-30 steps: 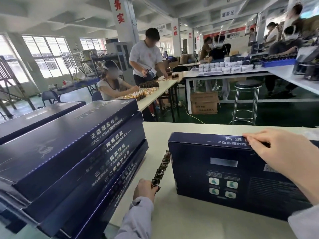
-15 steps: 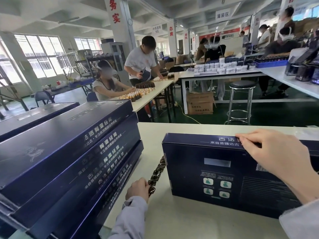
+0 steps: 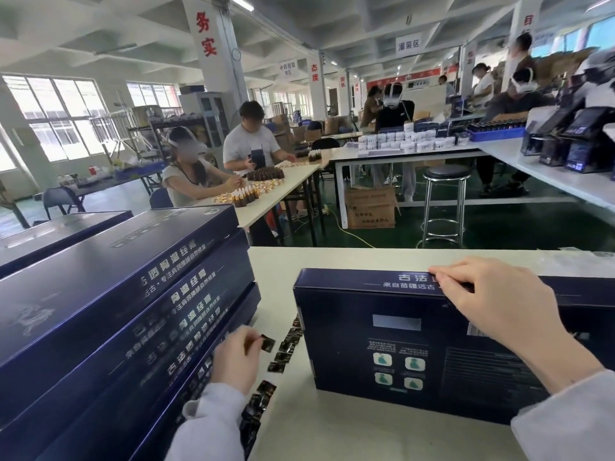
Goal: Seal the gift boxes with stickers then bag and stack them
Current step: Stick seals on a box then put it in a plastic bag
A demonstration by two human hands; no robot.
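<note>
Two grips: left [image 3: 236, 357] pinches sticker [image 3: 268, 343], right [image 3: 499, 304] holds box [image 3: 382, 344].

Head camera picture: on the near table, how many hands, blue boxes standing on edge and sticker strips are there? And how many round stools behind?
Hands: 2, left hand and right hand
Blue box standing on edge: 1
Sticker strip: 1
Round stool: 1
Total: 5

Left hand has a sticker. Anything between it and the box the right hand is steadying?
Nothing visible blocks it. Only the flat sticker strip and bare table lie between the sticker pinched in the left hand and the upright box. The right hand grips the box's top edge, further right.
</note>
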